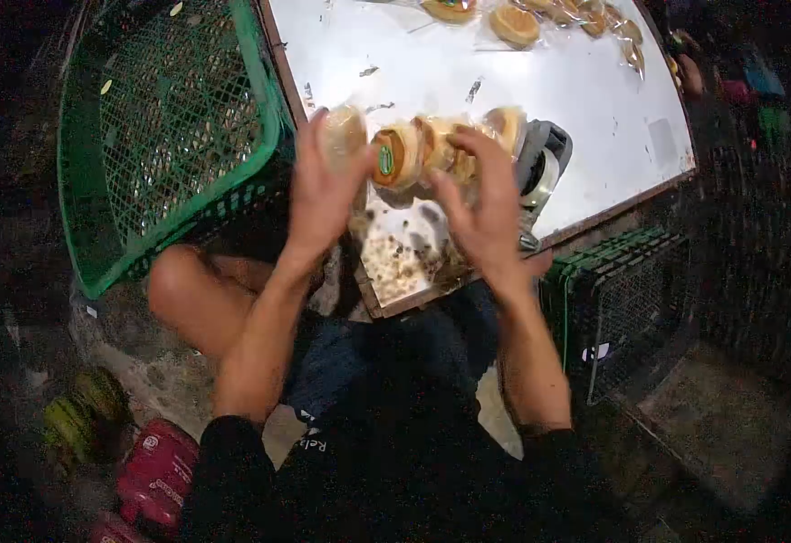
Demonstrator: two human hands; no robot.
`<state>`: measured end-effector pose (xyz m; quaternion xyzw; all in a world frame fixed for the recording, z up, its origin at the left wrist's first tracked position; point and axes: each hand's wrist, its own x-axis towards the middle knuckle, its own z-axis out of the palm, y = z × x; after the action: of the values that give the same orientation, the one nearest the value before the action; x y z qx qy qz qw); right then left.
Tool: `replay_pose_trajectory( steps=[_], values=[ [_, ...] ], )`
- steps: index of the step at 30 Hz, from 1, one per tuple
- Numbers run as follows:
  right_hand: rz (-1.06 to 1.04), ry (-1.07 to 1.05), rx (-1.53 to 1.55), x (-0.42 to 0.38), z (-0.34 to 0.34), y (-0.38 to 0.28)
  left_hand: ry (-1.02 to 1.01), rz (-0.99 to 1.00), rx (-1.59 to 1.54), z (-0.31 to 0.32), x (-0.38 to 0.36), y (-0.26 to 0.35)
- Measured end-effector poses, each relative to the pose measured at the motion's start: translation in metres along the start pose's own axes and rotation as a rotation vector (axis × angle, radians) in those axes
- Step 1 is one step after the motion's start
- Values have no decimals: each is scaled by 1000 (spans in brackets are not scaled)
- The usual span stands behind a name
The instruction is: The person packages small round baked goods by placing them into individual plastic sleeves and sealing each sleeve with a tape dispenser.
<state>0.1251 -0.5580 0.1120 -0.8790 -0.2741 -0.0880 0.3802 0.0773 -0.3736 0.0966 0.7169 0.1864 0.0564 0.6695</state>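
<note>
left hand [321, 188] kinda half-open, left of tape [542, 170] | right hand [484, 197] half-curled by cakes [404, 154], beside tape | grips can't be told, blurry

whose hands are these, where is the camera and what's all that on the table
No machine here: these are a person's bare left hand and right hand. The single picture comes from a camera worn on that person's head, looking forward and down.

Between the hands is a row of round golden pastries, one with a green label; blur hides how firmly they're held. On the white table lie more pastries in clear wrapping and what looks like a tape dispenser.
</note>
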Motion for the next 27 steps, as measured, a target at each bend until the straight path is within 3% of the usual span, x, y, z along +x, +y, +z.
replay_pose_trajectory(
  steps=[1, 2, 4, 5, 6, 11, 14, 15, 18, 20, 22, 24, 25, 27],
  values=[
    [-45, -113, -139, 7, -15, 10, 41, -16, 134, 7, 4, -12],
    [-69, -207, -321, 13, -23, 11, -133, 22, 224, 10, 9, -21],
    [-194, -402, -508, 29, -20, 19, -64, 400, 772, 23, 6, -22],
    [-274, -496, -537, 34, -5, 38, -172, 388, 956, 26, 6, -15],
    [-479, -432, -754, 41, 17, 59, -237, 334, 1093, 31, 11, -4],
    [-205, -1203, -422, 129, -3, 39, -202, 361, 996, 18, 17, 4],
    [-154, -1051, -439, 107, 18, 64, -284, 321, 1107, 30, 15, 19],
    [-225, -767, -520, 99, 1, 52, -318, 321, 1147, 36, 19, 19],
    [-302, -569, -420, 62, -47, 34, -302, 390, 1277, 51, 33, -9],
    [-438, -594, -734, 32, -40, 65, -300, 385, 1174, 48, 35, -1],
    [-564, -444, -902, 22, -9, 102, -242, 573, 1106, 41, 37, -15],
    [-410, -546, -599, 43, 2, 95, -254, 470, 1094, 43, 45, -20],
    [-35, -696, -315, 62, 1, 79, -227, 486, 1038, 37, 43, -11],
    [-465, -507, -331, 82, -18, 71, -178, 545, 923, 17, 38, 22]
  ],
)
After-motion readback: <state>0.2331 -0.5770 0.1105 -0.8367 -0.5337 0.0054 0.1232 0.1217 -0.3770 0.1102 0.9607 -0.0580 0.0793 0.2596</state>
